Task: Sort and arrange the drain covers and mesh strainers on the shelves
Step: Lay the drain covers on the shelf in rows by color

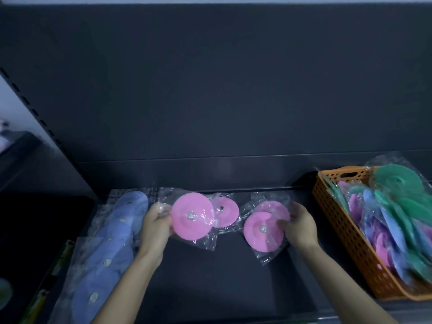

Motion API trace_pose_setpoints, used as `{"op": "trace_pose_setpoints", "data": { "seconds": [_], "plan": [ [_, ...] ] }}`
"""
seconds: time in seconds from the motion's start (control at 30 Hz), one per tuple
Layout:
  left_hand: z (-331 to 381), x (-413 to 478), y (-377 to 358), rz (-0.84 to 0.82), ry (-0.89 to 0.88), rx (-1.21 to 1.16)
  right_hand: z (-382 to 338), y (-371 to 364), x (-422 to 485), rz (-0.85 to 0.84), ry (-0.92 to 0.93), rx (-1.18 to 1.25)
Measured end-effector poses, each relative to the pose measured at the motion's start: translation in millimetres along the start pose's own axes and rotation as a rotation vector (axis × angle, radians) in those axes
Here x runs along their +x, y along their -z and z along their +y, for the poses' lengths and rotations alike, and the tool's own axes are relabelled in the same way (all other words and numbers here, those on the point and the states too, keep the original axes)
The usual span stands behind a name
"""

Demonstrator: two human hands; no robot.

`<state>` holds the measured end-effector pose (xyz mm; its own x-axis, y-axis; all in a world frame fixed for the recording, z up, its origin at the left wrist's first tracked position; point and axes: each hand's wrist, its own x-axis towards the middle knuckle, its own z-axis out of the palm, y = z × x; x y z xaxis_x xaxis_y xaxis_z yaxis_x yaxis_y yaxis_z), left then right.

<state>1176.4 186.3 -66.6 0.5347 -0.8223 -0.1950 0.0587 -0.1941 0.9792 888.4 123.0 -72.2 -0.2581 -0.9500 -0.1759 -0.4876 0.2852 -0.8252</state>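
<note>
Over the dark shelf [210,284], my left hand [156,226] grips the left edge of a pink drain cover [192,216] in a clear plastic bag. A second bagged pink cover [227,211] lies just behind it. My right hand [298,226] holds the right side of two overlapping bagged pink covers [263,231]. To the left, a row of bagged blue drain covers [112,249] runs along the shelf from back to front.
An orange perforated basket [346,232] stands at the right, filled with green, blue and pink bagged covers [402,220]. A dark back panel rises behind the shelf. A slotted upright post [35,113] is at the left.
</note>
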Motion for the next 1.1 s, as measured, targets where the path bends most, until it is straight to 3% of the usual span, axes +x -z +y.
{"op": "trace_pose_setpoints", "data": {
  "seconds": [0.17,0.37,0.57,0.67,0.87,1.03,1.1],
  "plan": [
    [6.6,22.1,-28.6,-0.294,-0.100,0.454,3.4,-1.5,5.6,-0.014,0.020,-0.027],
    [12.5,53.9,-54.1,-0.428,-0.169,0.778,7.6,4.1,11.7,0.002,0.027,-0.004],
    [10.3,66.7,-71.8,-0.673,-0.194,1.015,10.7,14.4,16.8,0.047,0.077,-0.026],
    [7.3,64.8,-73.3,-0.616,-0.089,0.938,15.7,19.1,18.1,0.053,0.044,-0.012],
    [-7.4,46.3,-47.1,-0.445,0.158,0.384,24.4,27.8,21.6,0.057,0.014,-0.005],
    [-17.0,27.9,-30.0,-0.292,0.136,0.222,23.6,28.5,21.4,-0.013,0.018,0.003],
    [-20.3,23.0,-25.0,-0.301,0.184,0.090,21.3,25.5,21.2,-0.046,0.024,0.008]
  ]
}}
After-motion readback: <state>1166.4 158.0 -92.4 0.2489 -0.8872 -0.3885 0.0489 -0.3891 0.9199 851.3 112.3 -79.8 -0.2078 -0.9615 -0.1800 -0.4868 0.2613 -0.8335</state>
